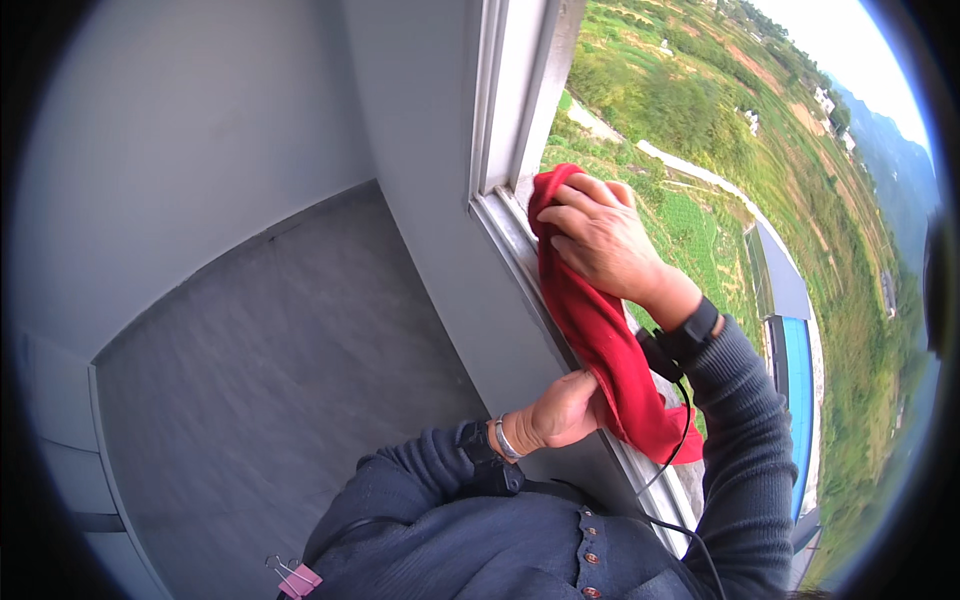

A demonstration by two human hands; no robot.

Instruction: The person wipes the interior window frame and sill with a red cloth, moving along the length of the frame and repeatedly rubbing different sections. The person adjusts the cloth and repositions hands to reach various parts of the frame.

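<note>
A long red cloth lies along the white window frame's bottom track. My right hand grips its far end with curled fingers, close to the corner where the track meets the upright jamb. Lower down, my left hand has the thumb over the cloth's edge; its fingers are hidden underneath. The near end of the cloth hangs loose over the sill by my right forearm.
Through the opening, a drop shows green fields and a blue roof below. A black cable runs from my right wrist strap. To the left are a grey wall and dark floor. A pink binder clip sits on my clothing.
</note>
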